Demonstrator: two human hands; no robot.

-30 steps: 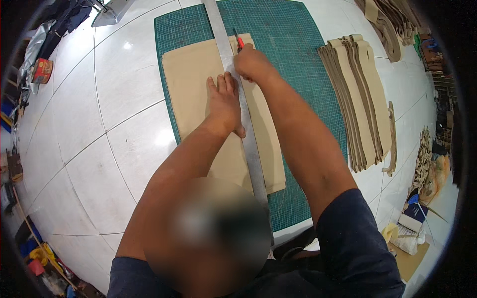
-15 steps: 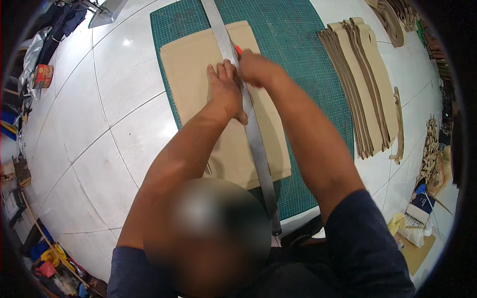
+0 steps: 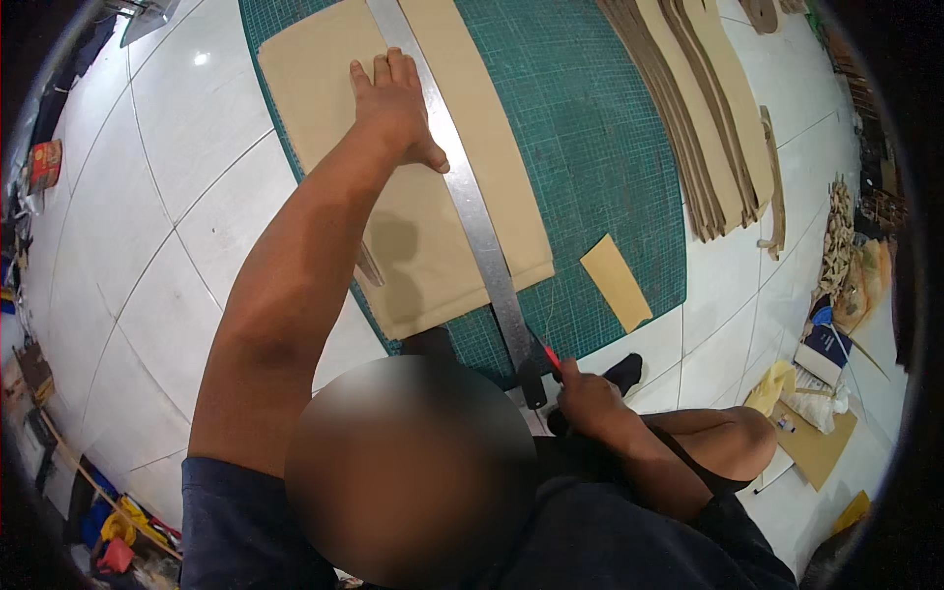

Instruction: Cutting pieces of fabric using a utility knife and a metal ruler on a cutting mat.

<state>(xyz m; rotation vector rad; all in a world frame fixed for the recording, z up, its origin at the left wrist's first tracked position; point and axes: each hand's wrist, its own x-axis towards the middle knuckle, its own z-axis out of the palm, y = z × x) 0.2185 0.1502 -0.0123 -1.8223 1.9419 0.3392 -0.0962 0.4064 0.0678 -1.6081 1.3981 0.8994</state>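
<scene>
A tan folded fabric stack [image 3: 324, 88] lies on the green cutting mat [image 3: 590, 147]. Across it runs a long steel ruler [image 3: 482, 236], its near end past the fabric and the mat. My left hand [image 3: 393, 113] presses down with fingers spread, the fingertips and thumb on the ruler's left side and the palm over the fabric. Close to my body, beside the ruler's near end, my right hand [image 3: 590, 401] is closed round a red cutter knife [image 3: 553, 360]. Its thin dark tip points toward the ruler; most of the handle is hidden in my fist.
A small tan fabric piece [image 3: 618, 283] rests on the mat's right part. Farther right, long folded tan and brown strips [image 3: 698, 118] lie on white floor tiles [image 3: 187, 197]. A slim metal tool [image 3: 370, 265] sits at the fabric's left edge. Assorted clutter lines both sides.
My right hand has come down along the ruler toward my body with the cutter knife. The left hand stays pressed on ruler and fabric. The whole view has shifted, uncovering the small fabric piece.
</scene>
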